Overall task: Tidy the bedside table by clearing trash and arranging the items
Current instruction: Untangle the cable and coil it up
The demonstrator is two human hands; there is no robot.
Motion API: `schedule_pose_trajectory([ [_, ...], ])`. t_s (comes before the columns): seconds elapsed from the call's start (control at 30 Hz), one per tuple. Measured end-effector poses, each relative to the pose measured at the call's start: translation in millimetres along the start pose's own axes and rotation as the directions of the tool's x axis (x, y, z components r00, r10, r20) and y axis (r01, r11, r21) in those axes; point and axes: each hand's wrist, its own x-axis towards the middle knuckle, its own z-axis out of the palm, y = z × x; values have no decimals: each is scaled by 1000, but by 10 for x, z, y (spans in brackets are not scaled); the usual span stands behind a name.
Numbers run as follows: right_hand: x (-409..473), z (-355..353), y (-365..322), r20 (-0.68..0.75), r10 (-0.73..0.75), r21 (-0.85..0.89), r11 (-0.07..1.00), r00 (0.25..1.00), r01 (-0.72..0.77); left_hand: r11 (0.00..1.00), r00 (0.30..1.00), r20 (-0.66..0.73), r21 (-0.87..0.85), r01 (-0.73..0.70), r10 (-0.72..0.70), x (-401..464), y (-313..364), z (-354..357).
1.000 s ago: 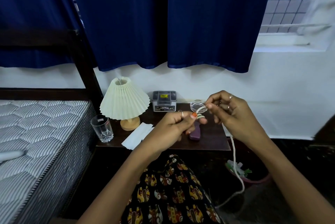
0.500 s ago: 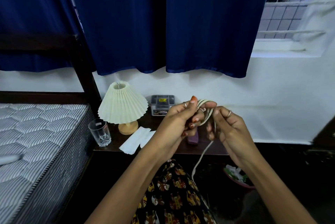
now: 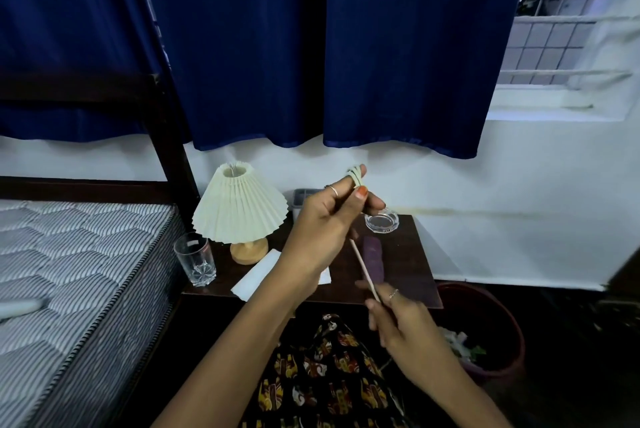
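Above the surface [image 3: 412,254] my left hand [image 3: 325,230] grips the cream cord [image 3: 363,265], coils looped round its raised finger. The free length runs taut, near and right, down to my right hand [image 3: 401,327], which pinches it.

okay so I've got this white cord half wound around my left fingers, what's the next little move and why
Probably bring the right hand up and over for another loop. The cord is already coiled around the left hand's fingertips, and a straight stretch runs taut down to the right hand's pinch, so there is slack left to wind before setting it on the table.
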Motion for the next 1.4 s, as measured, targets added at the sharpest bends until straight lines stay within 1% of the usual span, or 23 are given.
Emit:
schedule_pose_trajectory([
  [0.1, -60, -71, -163, -1, -122, -256, 959, 993, 117, 986, 999, -40, 163, -26, 33, 60, -64, -80],
  [0.2, -89, -226, -332, -87, -202, -367, 917, 976, 157, 965, 1000, -3, 260, -22, 24, 76, -99, -160],
  [0.33, 21, -492, -550, -207, -282, -349, 916, 937, 199, 947, 999, 51, 320, -29, 13, 38, -122, -175],
  [0.43, 173, -678, -700, -266, -311, -332, 918, 913, 216, 936, 994, 109, 348, -52, 15, -24, -148, -145],
  [0.5, 260, -764, -767, -296, -305, -289, 932, 905, 220, 926, 991, 135, 373, -64, 14, -58, -140, -116],
  [0.6, 352, -820, -818, -304, -277, -188, 955, 911, 228, 944, 982, 189, 325, -57, -6, -126, -119, -82],
  [0.67, 391, -827, -816, -291, -263, -113, 964, 920, 240, 951, 980, 198, 305, -59, -3, -165, -124, -69],
  [0.73, 416, -820, -794, -273, -246, -63, 969, 930, 238, 962, 982, 187, 270, -26, -26, -203, -143, -66],
  [0.87, 465, -781, -713, -274, -187, 26, 979, 944, 201, 985, 974, 188, 141, 103, -129, -248, -164, -53],
  [0.93, 484, -757, -678, -277, -158, 61, 981, 948, 182, 991, 970, 206, 49, 124, -132, -265, -143, -41],
  [1.0, 493, -717, -634, -250, -122, 142, 977, 961, 161, 991, 967, 230, -47, 127, -113, -267, -120, -28],
  [1.07, 486, -658, -583, -228, -60, 278, 953, 972, 123, 985, 965, 244, -112, 130, -100, -264, -116, -23],
  [1.13, 462, -578, -523, -208, 12, 423, 903, 978, 79, 971, 964, 250, -190, 145, -95, -269, -113, -15],
  [1.2, 423, -481, -470, -165, 64, 522, 852, 984, 33, 954, 962, 259, -255, 155, -87, -272, -99, 1],
  [1.3, 340, -305, -406, -78, 120, 604, 796, 990, -49, 924, 962, 265, -345, 164, -71, -251, -74, 30],
  [1.4, 223, -108, -328, 23, 154, 599, 789, 988, -137, 901, 971, 234, -408, 148, -54, -201, -32, 20],
])
